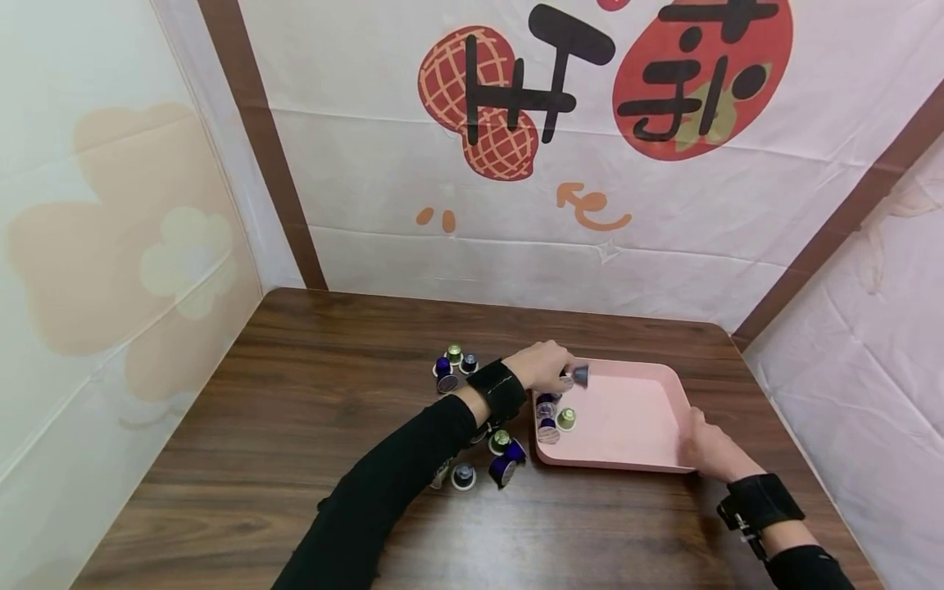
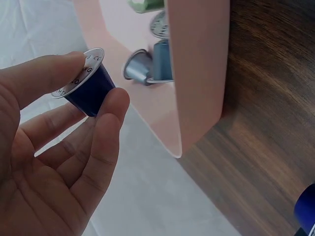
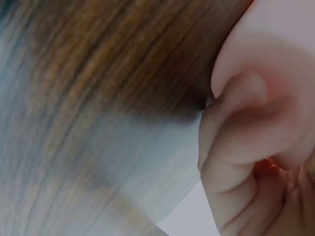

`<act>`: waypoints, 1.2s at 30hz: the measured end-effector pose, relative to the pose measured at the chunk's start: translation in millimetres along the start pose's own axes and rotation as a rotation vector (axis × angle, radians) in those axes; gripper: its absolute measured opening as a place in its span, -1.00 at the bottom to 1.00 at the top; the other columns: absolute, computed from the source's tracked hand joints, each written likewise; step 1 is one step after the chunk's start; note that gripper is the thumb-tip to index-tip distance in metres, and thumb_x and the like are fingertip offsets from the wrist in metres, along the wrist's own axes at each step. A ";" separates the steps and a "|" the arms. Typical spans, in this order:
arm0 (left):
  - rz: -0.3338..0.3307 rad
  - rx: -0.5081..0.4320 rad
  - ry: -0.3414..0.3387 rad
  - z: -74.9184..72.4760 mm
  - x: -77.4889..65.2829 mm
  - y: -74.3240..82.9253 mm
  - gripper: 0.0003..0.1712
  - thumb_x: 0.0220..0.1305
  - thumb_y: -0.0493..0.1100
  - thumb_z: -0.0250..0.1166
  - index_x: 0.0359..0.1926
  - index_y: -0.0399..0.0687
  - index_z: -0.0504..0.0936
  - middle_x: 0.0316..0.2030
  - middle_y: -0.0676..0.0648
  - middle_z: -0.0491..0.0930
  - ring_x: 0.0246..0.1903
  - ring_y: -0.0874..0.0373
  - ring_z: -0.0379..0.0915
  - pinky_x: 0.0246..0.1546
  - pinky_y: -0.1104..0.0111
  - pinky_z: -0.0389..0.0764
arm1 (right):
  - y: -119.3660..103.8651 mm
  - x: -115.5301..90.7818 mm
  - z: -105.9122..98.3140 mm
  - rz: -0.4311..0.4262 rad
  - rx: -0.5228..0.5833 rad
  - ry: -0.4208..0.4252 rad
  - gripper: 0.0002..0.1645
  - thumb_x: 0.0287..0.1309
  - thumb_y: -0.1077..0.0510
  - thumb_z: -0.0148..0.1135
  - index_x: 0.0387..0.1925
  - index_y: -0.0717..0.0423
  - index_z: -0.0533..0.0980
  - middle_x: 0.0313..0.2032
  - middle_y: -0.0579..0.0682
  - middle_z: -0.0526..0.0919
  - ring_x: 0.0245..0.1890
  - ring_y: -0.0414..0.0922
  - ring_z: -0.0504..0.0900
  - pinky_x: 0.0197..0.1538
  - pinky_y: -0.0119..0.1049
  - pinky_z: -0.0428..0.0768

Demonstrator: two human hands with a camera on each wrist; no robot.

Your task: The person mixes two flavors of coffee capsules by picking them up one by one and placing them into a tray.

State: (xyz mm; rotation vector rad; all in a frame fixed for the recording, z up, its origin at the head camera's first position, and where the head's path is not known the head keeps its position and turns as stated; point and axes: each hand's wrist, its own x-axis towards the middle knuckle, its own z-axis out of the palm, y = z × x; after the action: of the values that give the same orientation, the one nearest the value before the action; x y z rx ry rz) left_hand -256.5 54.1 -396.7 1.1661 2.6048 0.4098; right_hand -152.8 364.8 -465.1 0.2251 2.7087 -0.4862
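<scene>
My left hand point(image 1: 542, 366) is above the left far part of a pink tray point(image 1: 634, 418). Between thumb and fingertips it pinches a dark blue coffee capsule point(image 2: 91, 91) with a printed pale lid. Inside the tray, along its left side, are a green capsule point(image 1: 566, 419), a dark blue capsule point(image 1: 547, 426) and others partly covered by the hand. A light blue capsule point(image 2: 139, 65) lies tipped over in the left wrist view. My right hand point(image 1: 710, 447) holds the tray's right edge near the front corner, its fingers point(image 3: 236, 142) curled at the rim.
On the brown wooden table point(image 1: 295, 459), left of the tray, several capsules sit in two groups. One group includes a green capsule point(image 1: 454, 354) at the back; the nearer one has a dark blue capsule point(image 1: 502, 470) and a grey capsule point(image 1: 463, 476). Printed cloth point(image 1: 442, 270) hangs behind.
</scene>
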 end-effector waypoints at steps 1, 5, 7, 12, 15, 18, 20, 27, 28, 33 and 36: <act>-0.005 0.004 0.001 1.1 1.6 -0.6 -0.78 0.30 -0.10 0.19 -0.08 -0.05 0.58 -0.54 0.05 0.30 -0.68 0.28 0.19 -0.63 0.48 0.22 | -0.9 0.3 0.1 0.012 0.006 -0.006 -0.39 0.31 0.26 -0.20 0.20 0.52 -0.18 -0.53 0.14 0.38 -0.59 -0.03 0.44 -0.51 -0.23 0.40; -0.021 0.030 0.008 2.9 6.4 0.2 -0.79 0.28 -0.08 0.23 -0.13 -0.06 0.59 -0.42 0.07 0.40 -0.57 0.27 0.28 -0.56 0.48 0.27 | -3.4 1.8 0.0 0.069 0.019 -0.021 -0.38 0.32 0.25 -0.21 0.21 0.51 -0.20 -0.52 0.15 0.38 -0.57 -0.02 0.44 -0.48 -0.23 0.39; -0.031 0.033 0.005 3.2 8.1 1.1 -0.80 0.27 -0.11 0.23 -0.13 -0.07 0.58 -0.37 0.04 0.43 -0.53 0.26 0.30 -0.54 0.48 0.28 | -4.0 2.1 0.2 0.078 0.021 -0.019 -0.38 0.31 0.25 -0.22 0.21 0.51 -0.19 -0.51 0.16 0.37 -0.57 -0.01 0.43 -0.48 -0.22 0.39; -0.046 0.025 -0.005 -1.6 5.4 1.5 -0.78 0.27 -0.17 0.21 -0.08 -0.12 0.57 -0.23 -0.03 0.51 -0.50 0.22 0.32 -0.51 0.45 0.31 | -2.8 1.7 1.3 0.025 0.021 0.000 -0.40 0.30 0.25 -0.23 0.20 0.52 -0.17 -0.51 0.15 0.38 -0.57 -0.01 0.44 -0.49 -0.21 0.39; -0.041 0.015 0.010 -8.8 -0.5 -3.7 -0.71 0.29 -0.16 0.21 0.01 -0.12 0.57 -0.16 -0.04 0.54 -0.44 0.20 0.36 -0.43 0.43 0.37 | -0.6 1.3 1.3 -0.017 0.009 0.023 -0.40 0.29 0.25 -0.22 0.19 0.52 -0.16 -0.51 0.16 0.39 -0.56 -0.01 0.44 -0.50 -0.21 0.40; -0.030 0.018 0.019 -18.1 -9.2 -14.3 -0.74 0.31 -0.15 0.16 -0.04 -0.14 0.58 -0.23 -0.05 0.55 -0.42 0.17 0.38 -0.38 0.39 0.39 | 1.3 0.6 1.2 -0.049 -0.011 0.044 -0.43 0.28 0.25 -0.21 0.16 0.52 -0.14 -0.53 0.15 0.39 -0.58 -0.01 0.44 -0.52 -0.22 0.40; -0.030 0.030 0.022 -25.3 -16.9 -23.5 -0.75 0.32 -0.12 0.15 -0.06 -0.13 0.59 -0.27 -0.03 0.54 -0.41 0.17 0.39 -0.36 0.37 0.41 | 1.6 -0.3 1.1 -0.047 -0.005 0.040 -0.44 0.28 0.26 -0.22 0.15 0.51 -0.14 -0.54 0.14 0.39 -0.59 -0.02 0.44 -0.53 -0.22 0.40; -0.102 0.020 0.046 -44.8 -51.5 -66.1 -0.80 0.29 -0.09 0.23 -0.15 -0.09 0.58 -0.29 -0.01 0.53 -0.39 0.17 0.41 -0.32 0.33 0.43 | -0.8 -0.5 0.1 -0.020 0.013 0.015 -0.46 0.31 0.26 -0.24 0.15 0.51 -0.14 -0.54 0.14 0.38 -0.60 -0.04 0.43 -0.52 -0.22 0.40; -0.112 0.010 0.049 -45.7 -56.8 -72.5 -0.82 0.28 -0.10 0.23 -0.17 -0.09 0.58 -0.30 -0.01 0.52 -0.41 0.16 0.40 -0.33 0.33 0.43 | -1.0 -0.7 0.1 -0.015 0.009 0.010 -0.47 0.31 0.26 -0.25 0.14 0.51 -0.14 -0.54 0.14 0.38 -0.60 -0.04 0.43 -0.51 -0.23 0.40; -0.138 -0.002 0.065 -40.3 -79.3 -102.5 -0.91 0.26 -0.16 0.25 -0.25 -0.06 0.59 -0.36 0.02 0.50 -0.42 0.17 0.38 -0.34 0.32 0.42 | -0.1 -0.7 0.6 -0.013 0.007 -0.003 -0.44 0.32 0.25 -0.24 0.16 0.53 -0.15 -0.52 0.14 0.38 -0.56 -0.03 0.44 -0.49 -0.22 0.40; -0.153 0.008 0.069 -32.5 -88.3 -117.2 -0.91 0.24 -0.19 0.26 -0.26 -0.09 0.63 -0.36 0.01 0.53 -0.41 0.16 0.41 -0.33 0.30 0.45 | 0.3 -0.8 0.2 -0.017 0.005 0.005 -0.41 0.30 0.25 -0.21 0.17 0.53 -0.16 -0.51 0.15 0.38 -0.55 -0.01 0.44 -0.48 -0.20 0.40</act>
State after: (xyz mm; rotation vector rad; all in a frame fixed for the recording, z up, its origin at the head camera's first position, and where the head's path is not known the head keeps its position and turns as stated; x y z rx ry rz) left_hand -290.7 -92.2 -397.8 0.9629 2.7332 0.4152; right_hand -152.0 364.9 -465.1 0.2051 2.7168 -0.4978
